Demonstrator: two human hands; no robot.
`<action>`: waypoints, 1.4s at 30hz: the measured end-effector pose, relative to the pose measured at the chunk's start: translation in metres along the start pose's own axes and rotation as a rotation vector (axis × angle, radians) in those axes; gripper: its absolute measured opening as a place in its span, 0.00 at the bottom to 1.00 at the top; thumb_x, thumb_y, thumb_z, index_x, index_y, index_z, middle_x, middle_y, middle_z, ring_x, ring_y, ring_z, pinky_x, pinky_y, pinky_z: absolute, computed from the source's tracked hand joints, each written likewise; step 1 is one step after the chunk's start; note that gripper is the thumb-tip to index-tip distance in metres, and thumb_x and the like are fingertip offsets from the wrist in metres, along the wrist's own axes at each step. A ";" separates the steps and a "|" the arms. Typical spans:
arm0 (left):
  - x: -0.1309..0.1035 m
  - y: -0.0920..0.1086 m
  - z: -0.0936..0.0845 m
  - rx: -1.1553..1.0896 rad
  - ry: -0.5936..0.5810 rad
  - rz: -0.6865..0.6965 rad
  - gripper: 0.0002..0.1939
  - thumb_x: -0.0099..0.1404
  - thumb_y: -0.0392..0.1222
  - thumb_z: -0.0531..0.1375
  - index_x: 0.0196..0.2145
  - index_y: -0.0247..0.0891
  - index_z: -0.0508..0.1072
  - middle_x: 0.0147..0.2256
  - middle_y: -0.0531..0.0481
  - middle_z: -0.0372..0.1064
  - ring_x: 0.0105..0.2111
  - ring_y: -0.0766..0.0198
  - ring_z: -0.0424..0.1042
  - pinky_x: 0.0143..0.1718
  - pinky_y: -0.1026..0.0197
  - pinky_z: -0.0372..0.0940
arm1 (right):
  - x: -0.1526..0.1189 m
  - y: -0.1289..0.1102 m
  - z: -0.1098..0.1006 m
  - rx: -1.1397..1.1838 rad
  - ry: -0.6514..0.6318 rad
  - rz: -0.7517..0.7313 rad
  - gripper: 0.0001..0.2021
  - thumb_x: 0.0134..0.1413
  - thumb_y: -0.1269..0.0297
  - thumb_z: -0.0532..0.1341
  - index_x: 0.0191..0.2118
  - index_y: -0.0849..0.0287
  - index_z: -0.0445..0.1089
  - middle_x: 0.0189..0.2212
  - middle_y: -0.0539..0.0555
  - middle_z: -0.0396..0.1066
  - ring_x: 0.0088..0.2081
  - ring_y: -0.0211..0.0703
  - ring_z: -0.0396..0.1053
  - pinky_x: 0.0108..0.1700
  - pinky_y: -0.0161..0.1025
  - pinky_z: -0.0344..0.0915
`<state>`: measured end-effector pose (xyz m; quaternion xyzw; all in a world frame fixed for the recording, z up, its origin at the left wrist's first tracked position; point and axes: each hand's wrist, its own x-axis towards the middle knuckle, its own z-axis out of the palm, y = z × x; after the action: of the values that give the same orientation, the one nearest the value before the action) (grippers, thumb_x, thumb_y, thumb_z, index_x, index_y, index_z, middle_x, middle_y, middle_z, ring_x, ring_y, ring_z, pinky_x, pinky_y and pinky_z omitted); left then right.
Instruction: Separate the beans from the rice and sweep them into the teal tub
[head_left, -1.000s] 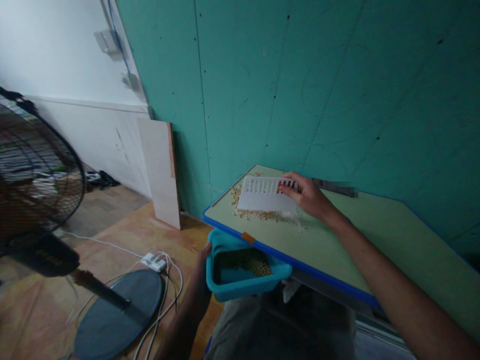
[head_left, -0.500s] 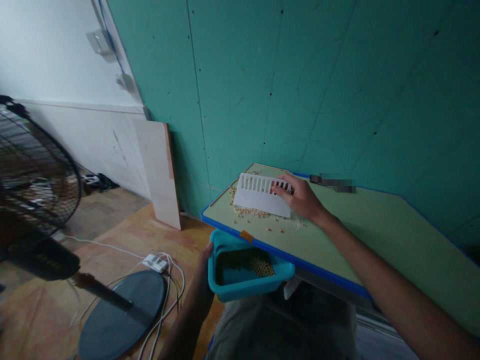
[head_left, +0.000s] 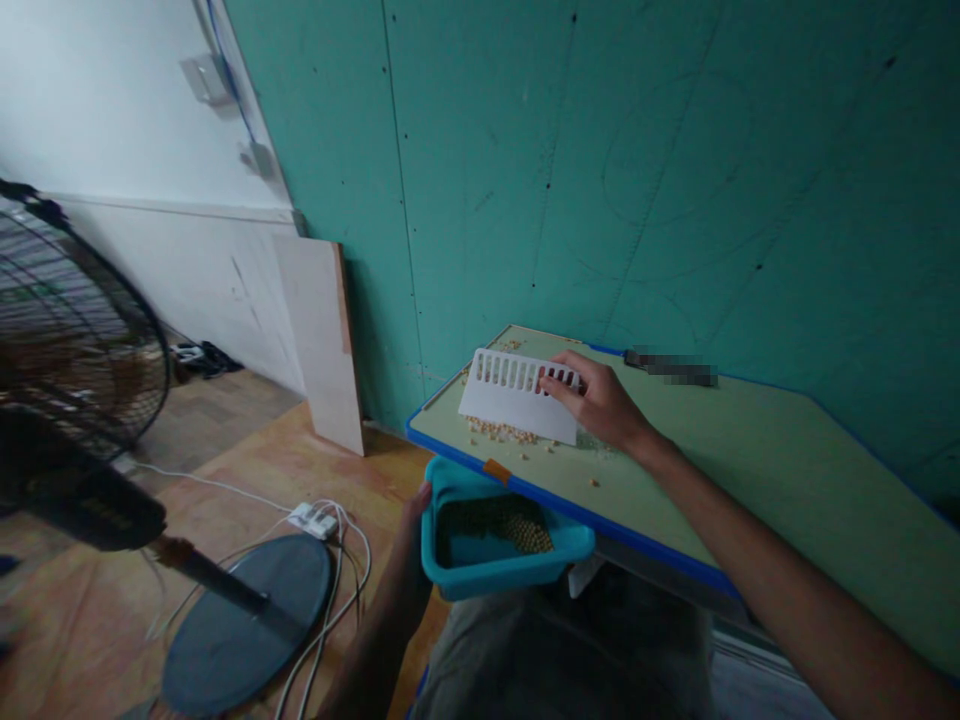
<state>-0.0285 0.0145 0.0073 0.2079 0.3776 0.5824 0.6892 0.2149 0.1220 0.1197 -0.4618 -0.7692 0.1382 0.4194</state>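
Observation:
My right hand (head_left: 600,400) is closed on the slotted upper edge of a white plastic scraper (head_left: 517,405), which leans on the pale green tabletop (head_left: 750,450). Small yellowish kernels or beans (head_left: 502,431) lie along the scraper's lower edge, with several strays nearby. Below the table's blue front rim, my left hand (head_left: 416,520) grips the left end of a turquoise plastic tub (head_left: 487,580). Inside it are dark green bits and a heap of round tan beans (head_left: 529,533). Most of the left hand's fingers are hidden beneath the tub.
To the left stands a black fan (head_left: 82,330) on a round grey base (head_left: 247,625), beside a white power strip (head_left: 313,521) and loose cables. A board (head_left: 322,340) leans against the green wall (head_left: 480,180). A partly blurred dark object (head_left: 671,368) lies at the table's back edge.
The scraper has slid slightly towards the front edge, pushing kernels forward, and one stray kernel now lies further right. The tub stays under the rim in my left hand. The view has shifted a little.

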 end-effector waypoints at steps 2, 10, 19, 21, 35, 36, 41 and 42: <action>-0.001 -0.001 0.000 -0.001 -0.005 0.004 0.22 0.62 0.56 0.65 0.44 0.34 0.81 0.42 0.43 0.84 0.54 0.43 0.76 0.61 0.47 0.64 | -0.001 -0.002 0.001 0.009 -0.005 0.002 0.09 0.60 0.56 0.62 0.40 0.56 0.73 0.31 0.53 0.75 0.32 0.46 0.71 0.32 0.40 0.62; -0.001 0.001 0.002 0.029 -0.010 0.012 0.23 0.65 0.56 0.63 0.47 0.34 0.80 0.42 0.44 0.84 0.54 0.45 0.76 0.61 0.50 0.65 | -0.003 -0.007 0.003 0.024 -0.011 0.002 0.10 0.60 0.56 0.62 0.41 0.55 0.73 0.33 0.53 0.75 0.33 0.45 0.71 0.33 0.40 0.63; 0.002 0.000 -0.002 -0.016 -0.028 0.003 0.21 0.62 0.55 0.66 0.44 0.35 0.81 0.40 0.45 0.84 0.52 0.46 0.78 0.60 0.51 0.66 | -0.006 -0.012 0.004 0.027 -0.027 -0.054 0.09 0.62 0.58 0.61 0.41 0.58 0.74 0.31 0.52 0.75 0.31 0.42 0.70 0.31 0.38 0.61; 0.002 0.000 -0.002 -0.020 -0.031 -0.008 0.20 0.62 0.55 0.66 0.43 0.36 0.81 0.40 0.46 0.85 0.51 0.47 0.79 0.59 0.51 0.67 | -0.006 -0.014 0.005 0.025 -0.027 -0.059 0.09 0.62 0.58 0.61 0.40 0.58 0.74 0.31 0.51 0.75 0.30 0.41 0.70 0.30 0.37 0.61; 0.004 -0.004 -0.005 -0.004 -0.045 0.000 0.24 0.65 0.55 0.63 0.51 0.35 0.79 0.42 0.47 0.84 0.50 0.48 0.79 0.59 0.52 0.66 | -0.009 -0.021 0.009 0.046 -0.029 -0.071 0.08 0.61 0.60 0.62 0.40 0.58 0.74 0.29 0.50 0.74 0.28 0.39 0.69 0.29 0.36 0.59; 0.004 -0.004 -0.005 -0.002 -0.044 -0.003 0.25 0.65 0.55 0.63 0.52 0.35 0.78 0.43 0.47 0.84 0.50 0.48 0.79 0.58 0.52 0.66 | -0.009 -0.021 0.010 0.045 -0.027 -0.074 0.08 0.61 0.60 0.62 0.40 0.58 0.74 0.29 0.50 0.75 0.28 0.39 0.70 0.29 0.36 0.59; 0.004 -0.004 -0.005 0.001 -0.015 0.019 0.27 0.64 0.55 0.65 0.54 0.34 0.77 0.43 0.45 0.84 0.50 0.46 0.79 0.58 0.51 0.67 | -0.009 -0.023 0.011 0.037 0.013 -0.090 0.08 0.61 0.60 0.62 0.41 0.59 0.74 0.30 0.51 0.75 0.29 0.39 0.70 0.30 0.36 0.61; 0.004 -0.004 -0.006 -0.004 -0.019 0.012 0.27 0.64 0.55 0.64 0.54 0.35 0.77 0.44 0.45 0.84 0.50 0.46 0.79 0.58 0.51 0.67 | -0.009 -0.023 0.011 0.035 0.025 -0.096 0.08 0.61 0.60 0.62 0.41 0.59 0.74 0.30 0.51 0.75 0.30 0.39 0.70 0.30 0.36 0.61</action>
<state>-0.0300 0.0162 -0.0003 0.2145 0.3686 0.5851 0.6898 0.1948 0.1042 0.1218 -0.4187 -0.7827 0.1254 0.4431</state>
